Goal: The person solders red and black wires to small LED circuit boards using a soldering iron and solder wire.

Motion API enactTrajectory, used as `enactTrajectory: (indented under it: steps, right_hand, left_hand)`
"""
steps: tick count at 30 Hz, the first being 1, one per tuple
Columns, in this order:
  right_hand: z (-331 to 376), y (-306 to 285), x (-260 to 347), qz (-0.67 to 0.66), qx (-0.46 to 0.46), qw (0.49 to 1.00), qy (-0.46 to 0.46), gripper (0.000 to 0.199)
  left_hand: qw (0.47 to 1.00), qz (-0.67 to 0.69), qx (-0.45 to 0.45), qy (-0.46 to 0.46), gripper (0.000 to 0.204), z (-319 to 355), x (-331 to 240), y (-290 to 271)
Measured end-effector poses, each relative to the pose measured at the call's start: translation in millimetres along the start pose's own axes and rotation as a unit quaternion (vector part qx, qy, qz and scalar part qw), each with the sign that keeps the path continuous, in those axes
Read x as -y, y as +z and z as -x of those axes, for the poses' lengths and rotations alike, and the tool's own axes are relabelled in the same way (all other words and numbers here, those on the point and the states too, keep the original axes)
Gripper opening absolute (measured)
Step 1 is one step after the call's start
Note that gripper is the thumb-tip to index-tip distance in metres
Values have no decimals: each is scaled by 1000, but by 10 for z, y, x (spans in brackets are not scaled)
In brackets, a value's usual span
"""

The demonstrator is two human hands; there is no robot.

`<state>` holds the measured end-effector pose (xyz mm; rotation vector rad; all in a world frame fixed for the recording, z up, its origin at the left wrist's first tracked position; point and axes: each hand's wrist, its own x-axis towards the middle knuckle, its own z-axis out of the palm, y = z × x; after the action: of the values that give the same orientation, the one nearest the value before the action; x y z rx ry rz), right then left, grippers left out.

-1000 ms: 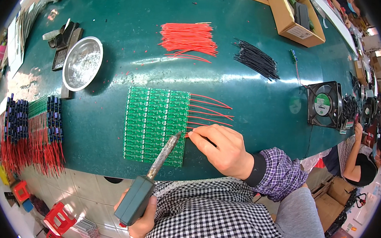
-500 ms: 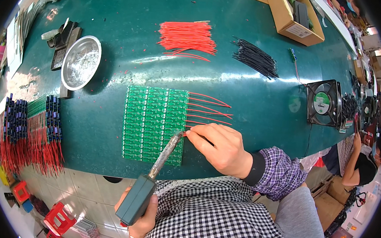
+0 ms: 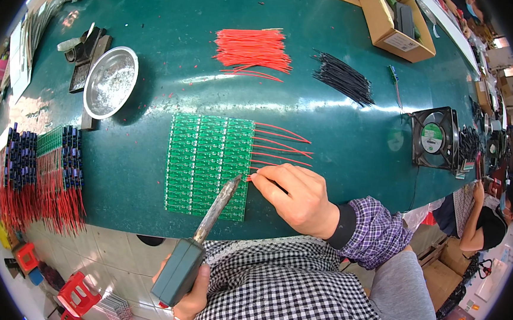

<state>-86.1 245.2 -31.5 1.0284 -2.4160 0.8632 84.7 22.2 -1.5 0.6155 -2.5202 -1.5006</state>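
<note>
Labels first: fan (image 3: pixel 433 138) has a round green-and-white hub sticker, print too small to make out. Cardboard box (image 3: pixel 376 20) carries a white label (image 3: pixel 401 42) with dark print, also too small. White markings on the panel of green circuit boards (image 3: pixel 209 157), same story.

Panel lies flat on the table (image 3: pixel 135 199), just in from the near edge. Several attached red wires (image 3: pixel 284 149) stick out from its right side.

Left hand (image 3: pixel 192 298): fingers wrapped round the grey handle of a soldering iron (image 3: pixel 180 270); tip is at the panel's right side, contact can't be told. Right hand (image 3: pixel 301 202): thumb and index pinched on a red wire (image 3: pixel 250 178) right beside that tip.

Surface: dark green, glossy, light streaks across the middle, red specks scattered about. Red wire pile (image 3: pixel 252 50) and black wire pile (image 3: pixel 344 78) sit beyond the panel, toward the far edge. Metal bowl (image 3: pixel 112 83) toward the left edge. Wired board stacks (image 3: pixel 48 163) at the near left corner. Fan is toward the right end by the near edge, box at the far right.

Room: pale tiled floor (image 3: pixel 107 248), red stool (image 3: pixel 79 293) below the near left corner, another person (image 3: pixel 476 229) beyond the near right corner.
</note>
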Motion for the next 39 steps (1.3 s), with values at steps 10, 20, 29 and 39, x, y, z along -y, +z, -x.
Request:
enactTrajectory:
  steps: [10,20,29,39]
  right_hand:
    - [16,-10,-3,0,11,1000,-5,19]
    - [11,22,-5,1,-5,1000,3,21]
    - [3,-14,20,4,2,1000,1,21]
    - [34,-48,-4,7,14,1000,-4,21]
  left_hand:
    - [1000,-7,23,19,23,-64,-38,67]
    - [997,-42,-20,59,23,-90,-19,-16]
    - [901,114,-224,354,35,-679,-287,-588]
    - [947,173,-245,114,32,-1179,-294,-105]
